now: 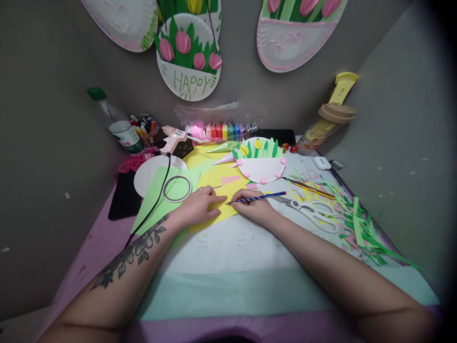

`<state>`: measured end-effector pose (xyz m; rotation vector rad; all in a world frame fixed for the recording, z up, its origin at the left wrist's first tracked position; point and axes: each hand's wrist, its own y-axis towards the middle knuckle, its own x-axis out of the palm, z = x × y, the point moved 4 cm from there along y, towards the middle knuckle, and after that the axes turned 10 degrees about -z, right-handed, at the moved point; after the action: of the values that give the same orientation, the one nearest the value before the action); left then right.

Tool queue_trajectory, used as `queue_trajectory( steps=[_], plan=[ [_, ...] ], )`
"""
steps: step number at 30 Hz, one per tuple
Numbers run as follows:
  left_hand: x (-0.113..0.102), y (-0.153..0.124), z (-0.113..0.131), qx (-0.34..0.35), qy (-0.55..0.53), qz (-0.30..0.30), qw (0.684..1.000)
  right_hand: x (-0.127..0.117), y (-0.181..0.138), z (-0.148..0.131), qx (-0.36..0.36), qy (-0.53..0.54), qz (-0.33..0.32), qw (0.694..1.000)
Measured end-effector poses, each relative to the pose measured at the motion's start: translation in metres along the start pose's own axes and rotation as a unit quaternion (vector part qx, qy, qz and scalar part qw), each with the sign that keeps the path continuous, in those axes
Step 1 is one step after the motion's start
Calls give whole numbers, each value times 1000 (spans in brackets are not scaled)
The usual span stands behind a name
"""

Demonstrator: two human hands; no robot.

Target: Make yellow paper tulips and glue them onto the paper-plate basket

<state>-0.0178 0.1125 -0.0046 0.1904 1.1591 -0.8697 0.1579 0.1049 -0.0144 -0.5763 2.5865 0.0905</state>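
Observation:
My right hand (252, 204) grips a blue pencil (269, 196), its tip against a sheet of yellow paper (232, 209). Flat on the same sheet, with fingers stretched toward the pencil tip, lies my left hand (203, 205). A roll of tape (177, 188) rests on light green paper (152, 197) just left of that hand. Beyond my hands sits a paper plate craft (262, 162) with green paper leaves, yellow flowers and pink blossoms on its rim. White-handled scissors (312, 213) lie to the right of my right hand.
Green paper scraps (360, 228) cover the table's right side. A pink glue gun (174, 140), a green-capped bottle (119, 126) and a cup of pens (144, 127) stand at the back left. Several colored tubes (224, 131) line the back. Decorated plates (189, 62) hang on the wall.

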Motion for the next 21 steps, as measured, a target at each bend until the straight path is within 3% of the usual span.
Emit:
queue_trajectory(
  steps=[8, 13, 17, 21],
  plan=[
    [-1, -2, 1, 6, 8, 5, 1000, -4, -1, 5, 18, 17, 33, 999],
    [-1, -1, 1, 4, 5, 3, 1000, -12, -5, 11, -3, 114, 89, 989],
    [-5, -3, -1, -3, -25, 20, 999, -33, -11, 10, -12, 126, 173, 977],
    [-25, -14, 3, -12, -32, 87, 996, -70, -24, 2, -19, 94, 267, 959]
  ],
)
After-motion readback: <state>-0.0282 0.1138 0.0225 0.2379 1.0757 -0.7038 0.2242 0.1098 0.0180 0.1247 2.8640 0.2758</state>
